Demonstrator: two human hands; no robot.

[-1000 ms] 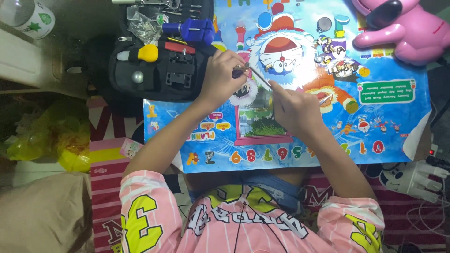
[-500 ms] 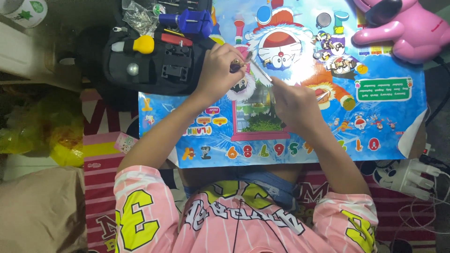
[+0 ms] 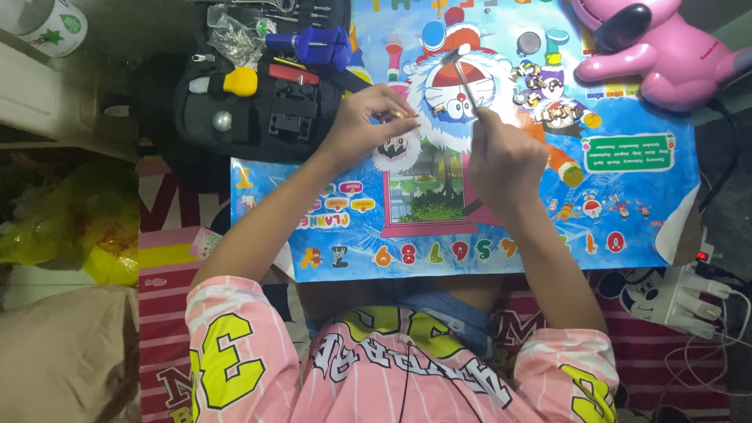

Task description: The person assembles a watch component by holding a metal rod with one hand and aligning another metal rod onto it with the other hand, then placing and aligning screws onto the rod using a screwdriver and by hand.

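Pinching a small gold part [image 3: 401, 116] over the cartoon poster [image 3: 501, 227], the left hand [image 3: 362, 125] is closed on it; the right hand [image 3: 501, 160] grips a thin metal tool [image 3: 464, 78]. Risk: a slip of the pinch could drop the part among the loose metal pieces [image 3: 540, 94] nearby, where it would probably be hard to pick out.

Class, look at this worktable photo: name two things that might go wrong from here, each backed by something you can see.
1. The left hand pinches a tiny gold part above the cartoon mat; if dropped, it could vanish against the busy print.
2. The right hand holds a thin metal tool whose tip reaches toward the loose small metal parts; a slip might scatter them.
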